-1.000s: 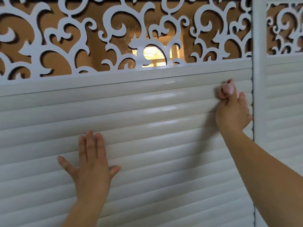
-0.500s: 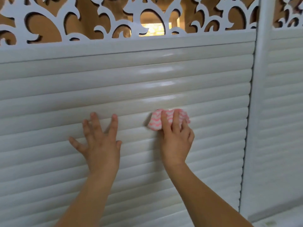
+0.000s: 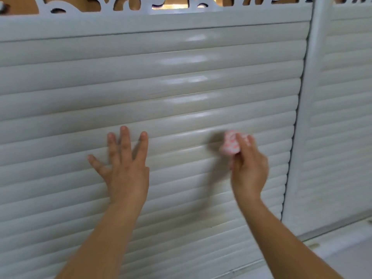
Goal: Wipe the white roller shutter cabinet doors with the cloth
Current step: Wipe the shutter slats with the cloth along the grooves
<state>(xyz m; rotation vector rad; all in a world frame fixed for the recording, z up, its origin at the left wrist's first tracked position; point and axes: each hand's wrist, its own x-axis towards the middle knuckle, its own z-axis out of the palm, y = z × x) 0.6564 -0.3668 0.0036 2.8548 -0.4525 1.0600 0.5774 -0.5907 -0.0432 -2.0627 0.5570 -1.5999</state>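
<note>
I have my left hand (image 3: 125, 168) flat against the roller shutter door (image 3: 181, 93), fingers spread open and holding nothing, palm resting on the slats left of the middle; I judge it sits there to brace the slatted panel so it does not flex or rattle under the wiping pressure. My right hand (image 3: 248, 168) is to the right of it, well apart, fingers closed around the cloth (image 3: 230, 144), a pink and white patterned rag bunched into a small wad that sticks out above and to the left of my fingertips. The wad is pressed against, or just off, a slat at about the height of my left fingertips; the blur on that hand keeps me from saying which. Bunching the cloth, I think, gives a firm pad that can follow a single rounded slat and push into the groove between slats. The glossy slats above carry bright reflections down the middle. At the top edge runs a white fretwork panel (image 3: 96, 7) with cut-out scrolls, and to the right a white upright post (image 3: 308, 117) separates this door from a second shutter door (image 3: 342, 117), which lies farther right. Along the bottom right a pale ledge (image 3: 342, 244) shows below the doors. I judge the wiping to be midway down this door, with the lower slats and the right-hand door left to do.
</note>
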